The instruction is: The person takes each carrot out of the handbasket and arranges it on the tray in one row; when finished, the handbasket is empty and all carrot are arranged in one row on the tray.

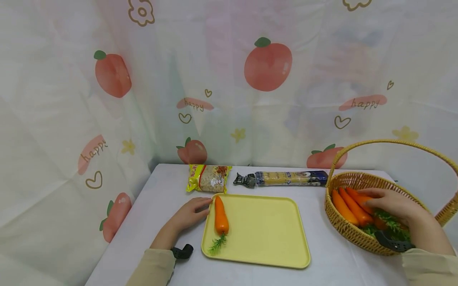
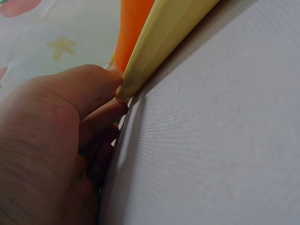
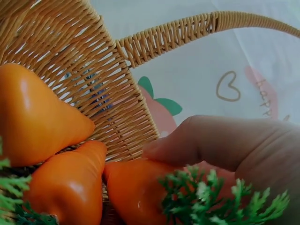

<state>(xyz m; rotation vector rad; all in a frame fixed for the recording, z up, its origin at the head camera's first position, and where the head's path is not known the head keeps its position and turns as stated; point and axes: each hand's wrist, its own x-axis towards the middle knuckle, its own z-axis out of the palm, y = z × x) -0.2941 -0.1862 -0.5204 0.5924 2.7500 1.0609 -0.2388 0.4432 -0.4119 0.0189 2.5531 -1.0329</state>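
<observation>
My left hand (image 1: 189, 214) rests at the left edge of a yellow tray (image 1: 264, 230), its relaxed fingertips touching the rim near the far corner. On the tray, beside that hand, lies an orange carrot (image 1: 221, 218) with its leafy green end toward me. My right hand (image 1: 393, 204) reaches into a wicker basket (image 1: 352, 236) at the right. There it grips a carrot (image 3: 136, 192), thumb pressed along its side; the other fingers are mostly hidden in the right wrist view. Next to it in the basket lie more carrots (image 1: 344, 208) with green tops.
Behind the tray are a yellow bag of dry food (image 1: 211, 178) and a long pack of noodles (image 1: 290, 178). The basket's tall handle (image 1: 390, 141) arches over the right hand. A printed curtain (image 1: 229, 131) hangs behind the white-covered table (image 1: 143, 222).
</observation>
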